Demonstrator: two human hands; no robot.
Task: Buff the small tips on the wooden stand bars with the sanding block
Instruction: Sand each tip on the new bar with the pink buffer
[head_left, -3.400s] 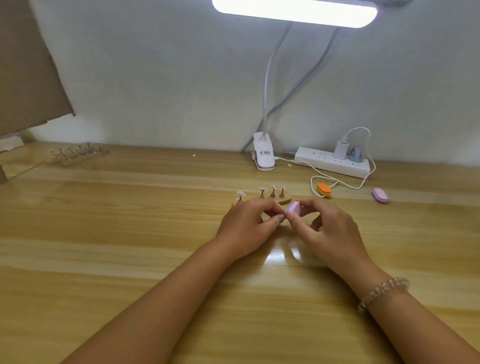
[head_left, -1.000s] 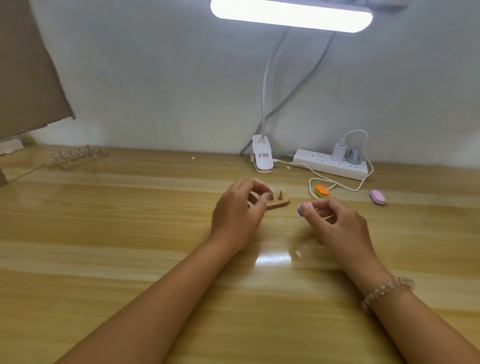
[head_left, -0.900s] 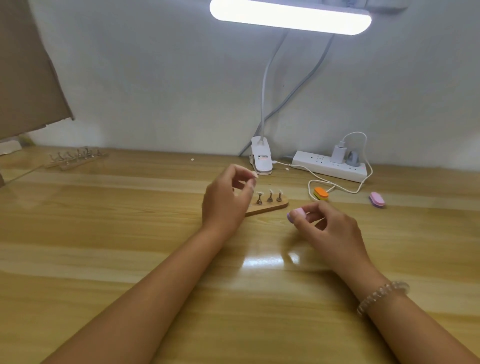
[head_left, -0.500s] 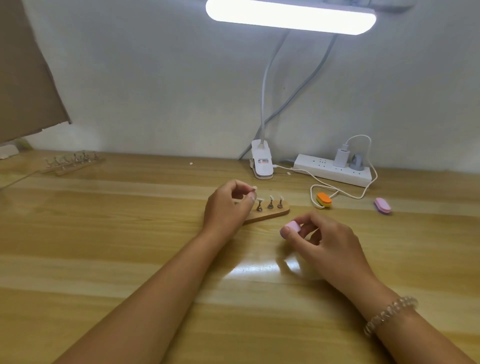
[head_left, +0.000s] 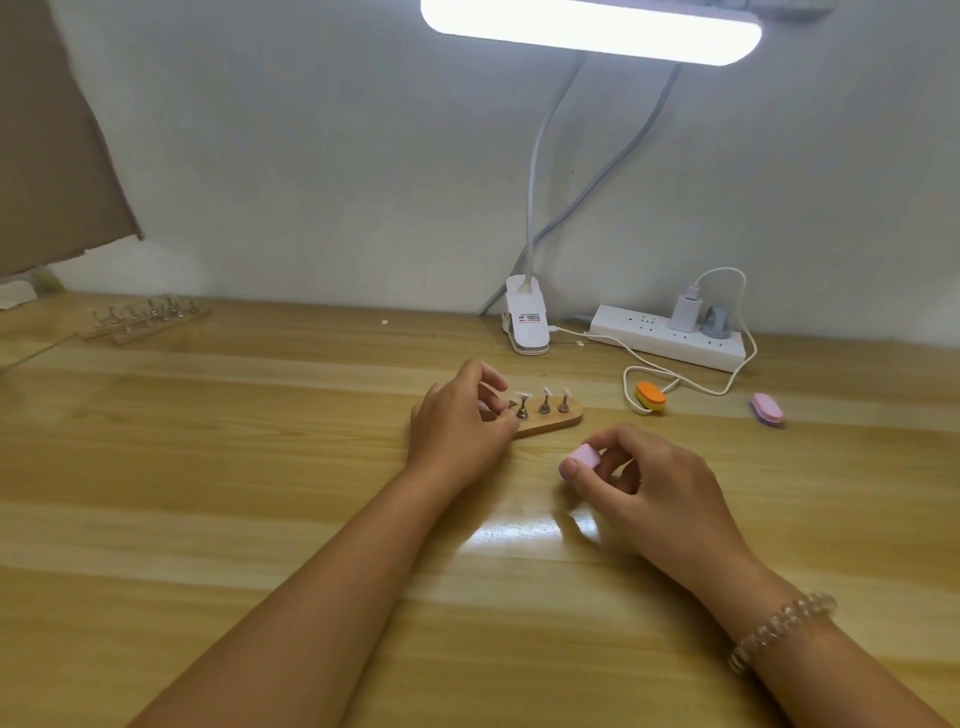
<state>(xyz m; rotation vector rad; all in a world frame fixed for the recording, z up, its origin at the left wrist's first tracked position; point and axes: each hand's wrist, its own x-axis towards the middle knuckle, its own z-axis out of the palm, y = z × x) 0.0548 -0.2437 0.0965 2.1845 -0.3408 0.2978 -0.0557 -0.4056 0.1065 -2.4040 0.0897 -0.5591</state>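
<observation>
At centre frame, wooden stand bar (head_left: 553, 423) lies on the desk (head_left: 260, 467). Left hand (head_left: 457, 423), fingers curled, pinches a small tip (head_left: 508, 406) at its left end. Right hand (head_left: 649, 483), lower right, grips pink sanding block (head_left: 584, 457), apart from bar.

wooden table (head_left: 260, 493) | stand bar (head_left: 553, 425), orange block (head_left: 650, 397), pink block (head_left: 767, 409), power strip (head_left: 654, 340) | far-left: perhaps stands (head_left: 150, 319)

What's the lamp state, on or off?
On: the lamp bar glows bright white, with its glare reflected on the table.
</observation>
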